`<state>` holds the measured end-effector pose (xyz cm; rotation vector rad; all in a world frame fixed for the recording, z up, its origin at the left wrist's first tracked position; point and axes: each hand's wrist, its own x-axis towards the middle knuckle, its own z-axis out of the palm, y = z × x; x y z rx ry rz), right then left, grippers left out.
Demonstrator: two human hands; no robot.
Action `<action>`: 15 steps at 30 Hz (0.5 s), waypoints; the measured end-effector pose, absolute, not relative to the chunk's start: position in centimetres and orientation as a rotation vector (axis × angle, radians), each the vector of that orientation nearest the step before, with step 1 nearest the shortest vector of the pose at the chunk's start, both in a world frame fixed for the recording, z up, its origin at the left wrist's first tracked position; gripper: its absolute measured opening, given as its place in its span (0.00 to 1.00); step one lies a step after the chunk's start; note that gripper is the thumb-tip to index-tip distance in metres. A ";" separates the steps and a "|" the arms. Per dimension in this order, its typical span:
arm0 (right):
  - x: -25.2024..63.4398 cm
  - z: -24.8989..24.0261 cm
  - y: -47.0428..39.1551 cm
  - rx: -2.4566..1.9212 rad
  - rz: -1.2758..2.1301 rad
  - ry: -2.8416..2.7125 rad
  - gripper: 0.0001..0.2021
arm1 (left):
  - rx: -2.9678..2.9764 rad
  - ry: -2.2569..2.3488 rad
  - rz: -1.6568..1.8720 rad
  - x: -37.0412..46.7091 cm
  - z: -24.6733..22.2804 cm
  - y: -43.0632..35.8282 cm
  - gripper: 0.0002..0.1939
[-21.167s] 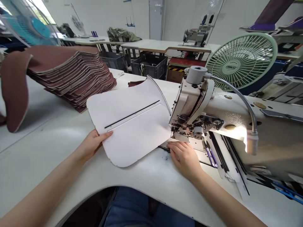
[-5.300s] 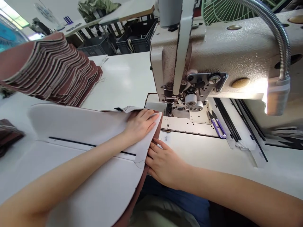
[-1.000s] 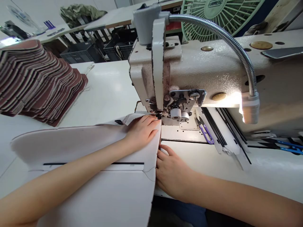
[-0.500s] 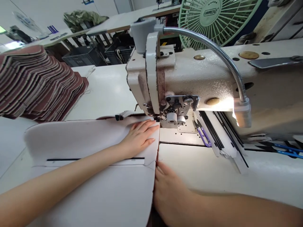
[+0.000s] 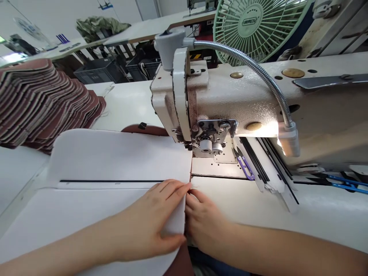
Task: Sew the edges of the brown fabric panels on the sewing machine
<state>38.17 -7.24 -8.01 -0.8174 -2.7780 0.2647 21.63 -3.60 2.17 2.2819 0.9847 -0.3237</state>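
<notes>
A large white-faced panel point(image 5: 120, 153) with rounded corners and reddish-brown material beneath lies on the machine table. A strip with a black line point(image 5: 112, 181) crosses it. Its right edge runs up to the presser foot area of the sewing machine point(image 5: 188, 147). My left hand point(image 5: 158, 218) rests on the panel, fingers reaching its right edge and thumb apart. Just right of it, my right hand point(image 5: 204, 220) has its fingers curled at the same edge, gripping the panel; its fingertips are partly hidden. A brown piece with a black clip point(image 5: 142, 125) shows behind the panel.
Stacked brown pieces point(image 5: 43, 103) stand at left. Purple thread snips point(image 5: 245, 165), black-and-white strips point(image 5: 266, 165) and blue-handled scissors point(image 5: 345, 184) lie at right under the machine arm point(image 5: 230, 96). A flexible lamp point(image 5: 289, 140) hangs over them; a green fan point(image 5: 253, 27) stands behind.
My left hand has slid back from near the needle toward me, beside my right hand. The panel has moved away from me, its far-left corner shifting right. My right hand stays at the edge.
</notes>
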 end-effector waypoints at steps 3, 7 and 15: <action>38.1 -6.8 -7.5 -0.906 0.265 -2.770 0.14 | 2.223 1.097 -0.308 22.0 2.3 -4.7 0.49; 38.1 -4.9 -8.5 -0.888 0.305 -2.796 0.13 | 2.165 1.123 -0.290 22.0 1.6 -4.8 0.43; 38.7 -4.1 -8.3 -0.910 0.365 -2.895 0.19 | 2.003 1.114 -0.139 22.4 1.8 -2.9 0.29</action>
